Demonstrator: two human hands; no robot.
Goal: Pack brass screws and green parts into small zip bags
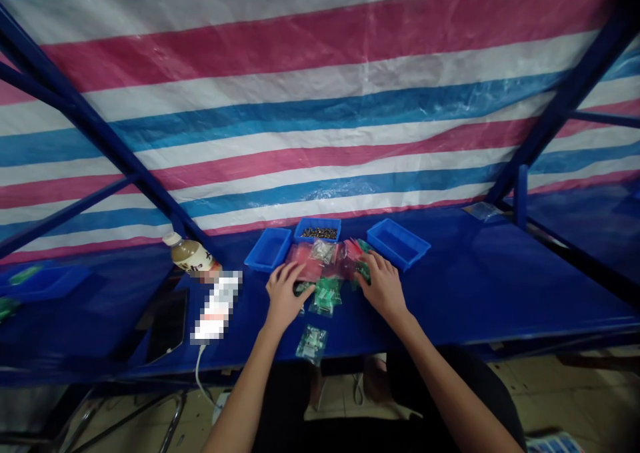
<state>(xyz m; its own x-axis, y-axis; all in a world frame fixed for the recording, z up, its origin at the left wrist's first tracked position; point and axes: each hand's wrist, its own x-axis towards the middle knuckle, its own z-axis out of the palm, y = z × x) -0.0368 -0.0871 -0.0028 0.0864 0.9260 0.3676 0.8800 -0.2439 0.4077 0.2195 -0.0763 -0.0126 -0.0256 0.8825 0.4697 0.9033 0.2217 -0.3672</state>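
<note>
Both spread hands, left (287, 293) and right (384, 285), touch pink and green plastic packets (327, 293) on a glossy blue table (480, 273) before striped sheeting (320, 133).

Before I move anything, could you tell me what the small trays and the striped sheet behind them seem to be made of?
The trays look like smooth moulded plastic, given their even blue colour and thin raised rims. The striped sheet seems to be woven plastic tarpaulin, judging by its creases and glossy highlights.
</note>
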